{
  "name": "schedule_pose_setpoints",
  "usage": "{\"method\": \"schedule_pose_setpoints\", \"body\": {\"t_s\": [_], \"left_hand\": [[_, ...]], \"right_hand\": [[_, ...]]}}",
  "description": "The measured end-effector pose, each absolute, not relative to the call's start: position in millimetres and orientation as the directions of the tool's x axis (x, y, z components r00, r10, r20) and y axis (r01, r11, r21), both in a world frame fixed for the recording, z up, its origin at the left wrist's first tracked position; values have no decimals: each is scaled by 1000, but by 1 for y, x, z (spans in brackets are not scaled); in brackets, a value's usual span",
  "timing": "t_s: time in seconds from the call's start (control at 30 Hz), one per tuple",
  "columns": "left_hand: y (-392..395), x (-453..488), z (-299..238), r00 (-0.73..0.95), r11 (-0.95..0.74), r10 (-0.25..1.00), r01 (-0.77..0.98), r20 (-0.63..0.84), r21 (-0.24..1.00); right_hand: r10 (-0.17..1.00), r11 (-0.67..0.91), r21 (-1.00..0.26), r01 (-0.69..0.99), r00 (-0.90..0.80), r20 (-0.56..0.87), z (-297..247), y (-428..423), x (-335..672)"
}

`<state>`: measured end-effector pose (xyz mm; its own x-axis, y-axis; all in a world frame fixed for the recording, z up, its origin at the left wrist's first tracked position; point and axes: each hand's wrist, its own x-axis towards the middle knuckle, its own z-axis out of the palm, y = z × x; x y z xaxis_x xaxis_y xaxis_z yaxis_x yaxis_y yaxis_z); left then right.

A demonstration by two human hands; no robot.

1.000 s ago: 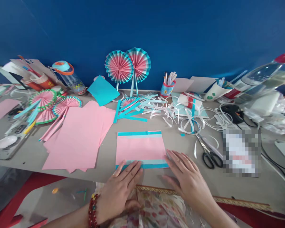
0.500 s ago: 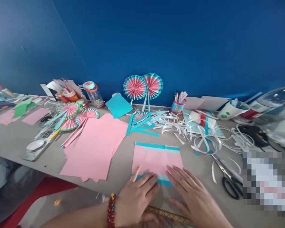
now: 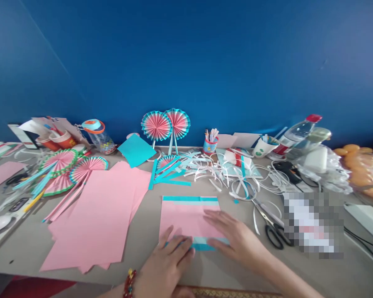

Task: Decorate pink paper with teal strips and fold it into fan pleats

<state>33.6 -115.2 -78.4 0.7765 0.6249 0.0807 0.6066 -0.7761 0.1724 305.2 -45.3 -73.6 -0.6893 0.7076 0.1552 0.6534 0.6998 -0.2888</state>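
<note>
A striped pink paper is lying flat on the desk

From my distant place, I am seeing two bare hands at work. The left grip is resting over the near edge of the pink paper, with its fingers loosely straight and a little apart; it is not closing around anything. The right grip is resting over the right part, its fingers stretched and its thumb near the lower blue band; it is also holding nothing between the fingers. Along the far and near edges, blue bands are running, each with a paler band inside it.

To the left of the paper, a pile of pink sheets is lying. To the right, black-handled scissors are lying just beside a white curl. Behind, curly paper strips are heaping up, and two round fans are standing before the blue wall.
</note>
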Motion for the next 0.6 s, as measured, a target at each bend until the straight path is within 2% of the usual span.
{"method": "schedule_pose_setpoints", "body": {"t_s": [0.07,0.17,0.23,0.33,0.4,0.6], "left_hand": [[-109,34,-75,774,-769,627,600,84,220],[-95,35,-67,759,-751,641,588,114,299],[-82,35,-63,736,-737,659,591,157,327],[-65,35,-62,642,-670,737,654,211,350],[-58,32,-65,575,-625,780,695,247,355],[-52,24,-81,523,-634,772,663,361,397]], "right_hand": [[735,678,-313,665,-621,273,-68,-13,298],[719,695,-321,644,-603,346,-64,41,274],[720,693,-291,660,-614,323,-62,72,251],[769,632,-142,762,-596,230,-63,103,214],[773,625,-94,775,-597,216,-68,112,195],[747,655,-87,750,-627,219,-73,127,177]]}}
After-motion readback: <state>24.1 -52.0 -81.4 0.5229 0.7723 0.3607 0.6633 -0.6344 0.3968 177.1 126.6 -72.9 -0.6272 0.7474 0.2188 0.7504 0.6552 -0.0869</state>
